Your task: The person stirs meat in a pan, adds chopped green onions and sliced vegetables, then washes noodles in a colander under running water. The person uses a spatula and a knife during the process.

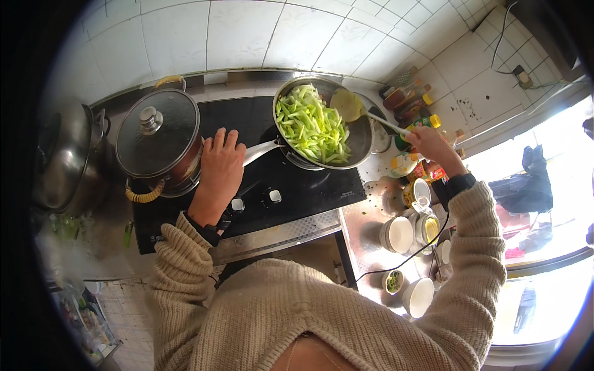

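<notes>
A steel wok (362, 143) sits on the right burner of a black glass gas hob (222, 109). Sliced pale-green vegetable pieces (311, 125) are heaped in its left and middle part. My left hand (222, 155) grips the end of the wok's metal handle (262, 150), close beside a lidded pot. In my right hand (427, 139) is the light handle of a spatula (348, 105). The spatula's broad blade lies inside the wok, at the right edge of the vegetable heap.
The dark-lidded pot (158, 134) stands on the left burner, a large metal pan (65, 157) beyond it. Sauce bottles (417, 123) line the right wall. Bowls (400, 234) and a small bowl of chopped greens (393, 282) occupy the right counter. A black cable (403, 265) crosses there.
</notes>
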Motion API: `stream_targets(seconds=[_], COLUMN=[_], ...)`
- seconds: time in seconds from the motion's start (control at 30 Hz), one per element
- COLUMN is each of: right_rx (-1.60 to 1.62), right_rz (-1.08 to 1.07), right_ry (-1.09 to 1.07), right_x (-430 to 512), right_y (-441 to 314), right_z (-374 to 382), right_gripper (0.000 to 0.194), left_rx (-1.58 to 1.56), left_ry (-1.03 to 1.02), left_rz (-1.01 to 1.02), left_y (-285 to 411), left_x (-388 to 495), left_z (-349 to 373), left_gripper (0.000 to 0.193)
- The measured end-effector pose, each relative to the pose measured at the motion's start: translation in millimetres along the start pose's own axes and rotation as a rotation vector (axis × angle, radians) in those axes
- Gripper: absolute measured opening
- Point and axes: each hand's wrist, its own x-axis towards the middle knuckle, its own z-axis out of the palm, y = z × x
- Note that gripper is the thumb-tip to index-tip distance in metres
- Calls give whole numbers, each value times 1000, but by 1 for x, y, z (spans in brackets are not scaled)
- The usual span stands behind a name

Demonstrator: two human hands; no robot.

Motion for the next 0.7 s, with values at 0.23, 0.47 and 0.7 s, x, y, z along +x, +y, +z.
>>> stream_targets(seconds=[0.23,0.47,0.7], right_rx=[-207,739,837], right_rz=[58,263,350], right_ry=[-313,-839,-492], right_x=[35,31,-22], right_y=[-18,-31,-39], right_z=[-33,17,62], right_gripper=[36,36,28], left_rx=[-69,-61,-105], left_ry=[12,9,15], left_rz=[-17,8,-3], left_y=[-2,-3,-3], left_x=[-1,0,0], left_z=[3,1,2], left_gripper=[12,11,11])
